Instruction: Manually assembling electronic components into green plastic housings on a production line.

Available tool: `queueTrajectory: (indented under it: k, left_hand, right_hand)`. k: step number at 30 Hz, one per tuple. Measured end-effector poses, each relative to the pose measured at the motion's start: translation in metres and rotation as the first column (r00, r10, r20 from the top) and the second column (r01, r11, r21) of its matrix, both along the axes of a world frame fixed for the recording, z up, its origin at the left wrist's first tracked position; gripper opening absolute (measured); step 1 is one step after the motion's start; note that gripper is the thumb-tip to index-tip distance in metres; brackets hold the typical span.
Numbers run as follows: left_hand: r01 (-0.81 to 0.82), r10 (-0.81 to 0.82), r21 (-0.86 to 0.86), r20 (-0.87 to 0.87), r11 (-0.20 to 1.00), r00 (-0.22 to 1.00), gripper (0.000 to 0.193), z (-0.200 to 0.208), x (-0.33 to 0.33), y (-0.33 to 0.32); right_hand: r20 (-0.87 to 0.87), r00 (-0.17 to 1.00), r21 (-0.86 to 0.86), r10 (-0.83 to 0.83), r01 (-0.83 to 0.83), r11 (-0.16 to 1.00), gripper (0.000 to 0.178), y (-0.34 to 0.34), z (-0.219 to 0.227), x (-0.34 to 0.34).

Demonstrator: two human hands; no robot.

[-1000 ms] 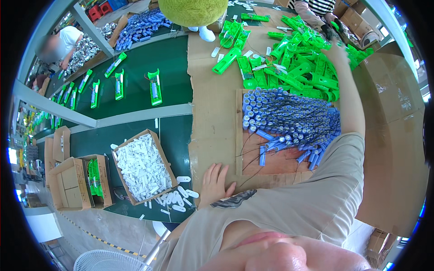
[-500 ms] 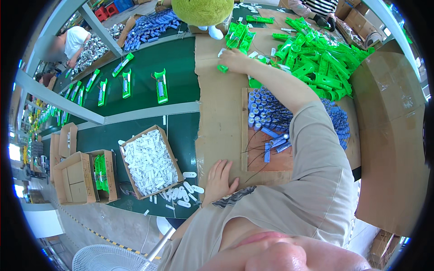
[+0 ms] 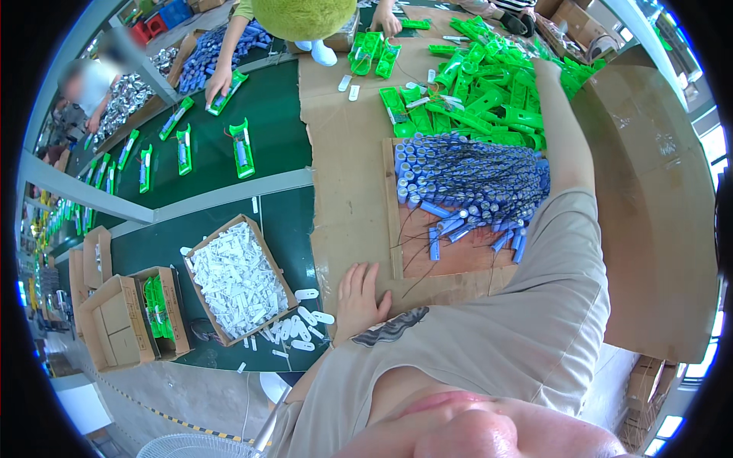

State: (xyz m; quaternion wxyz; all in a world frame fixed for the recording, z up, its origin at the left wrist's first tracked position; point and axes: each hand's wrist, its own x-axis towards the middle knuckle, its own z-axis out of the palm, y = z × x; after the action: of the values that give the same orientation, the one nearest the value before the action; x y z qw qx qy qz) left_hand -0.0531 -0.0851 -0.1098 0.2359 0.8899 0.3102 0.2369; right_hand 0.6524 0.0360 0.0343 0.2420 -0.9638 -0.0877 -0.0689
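Observation:
My left hand point(image 3: 359, 299) lies flat on the cardboard sheet point(image 3: 347, 191), fingers stretched out and nothing in it. Far to the right, my right arm reaches over to the heap of bright green plastic housings point(image 3: 489, 91). Its hand point(image 3: 545, 70) is at the heap's right side, and its fingers are hidden, so I cannot tell what they hold. Between my arms, blue cylindrical batteries point(image 3: 473, 172) with dark wires stand packed on a wooden board point(image 3: 458, 263). Some of them lie loose at the near edge.
A carton of small white plastic pieces point(image 3: 240, 278) sits at left, some spilled beside it. Green housings with batteries point(image 3: 242, 149) line the green conveyor point(image 3: 275, 114). A co-worker's hand point(image 3: 220, 82) touches one. A tall cardboard box wall point(image 3: 649, 206) stands at right.
My right hand has moved right, from the small green pieces at the far middle to the heap. My left hand stays flat. A co-worker's hands have come in at the conveyor and far housings.

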Motion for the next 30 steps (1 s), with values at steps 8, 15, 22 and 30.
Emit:
queueTrajectory:
  k: [8, 15, 22, 30]
  left_hand:
    - [-0.014, 0.013, -0.035, -0.006, 0.999, 1.0, 0.06, 0.004, 0.001, -0.003]
    - [-0.014, 0.013, -0.014, -0.044, 1.0, 0.999, 0.062, 0.001, 0.001, -0.002]
    - [0.01, -0.009, 0.006, -0.053, 1.0, 0.999, 0.062, -0.007, -0.002, 0.001]
    - [-0.042, 0.037, -0.035, -0.129, 0.998, 0.991, 0.063, -0.004, 0.003, -0.003]
  right_hand:
    - [0.266, 0.841, -0.09, 0.471, -0.465, 0.881, 0.055, 0.011, -0.057, -0.157]
    - [0.256, 0.669, -0.117, 0.698, -0.695, 0.709, 0.038, 0.018, -0.054, -0.186]
    - [0.522, 0.73, -0.304, 0.441, -0.324, 0.896, 0.029, 0.003, -0.023, -0.13]
    - [0.239, 0.577, -0.234, 0.781, -0.746, 0.623, 0.027, -0.009, -0.008, -0.15]
